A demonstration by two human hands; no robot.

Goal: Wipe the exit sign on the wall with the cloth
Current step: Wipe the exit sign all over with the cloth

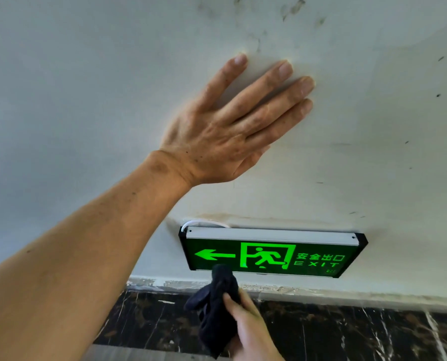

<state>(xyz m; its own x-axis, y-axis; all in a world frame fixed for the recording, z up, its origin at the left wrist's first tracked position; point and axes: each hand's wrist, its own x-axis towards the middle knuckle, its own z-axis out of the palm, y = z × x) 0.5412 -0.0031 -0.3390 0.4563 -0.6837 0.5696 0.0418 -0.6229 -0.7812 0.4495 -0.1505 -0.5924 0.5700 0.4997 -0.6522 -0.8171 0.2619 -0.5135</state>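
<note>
The sign (pixel 271 252) glows green low on the wall (pixel 87 87), reading "EXIT" under four Chinese characters, with a left-pointing arrow and a running figure in a doorway. A white cable (pixel 206 223) loops at its top left corner. The left hand (pixel 225 131) is flat on the wall well above the sign, fingers spread, gripping nothing. The right hand (pixel 251 327) comes up from below, fingers closed around the dark cloth (pixel 217 306). The top of the cloth overlaps the sign's bottom edge, just under the arrow; actual contact is hard to judge. Below runs a dark marbled skirting (pixel 347 332).
</note>
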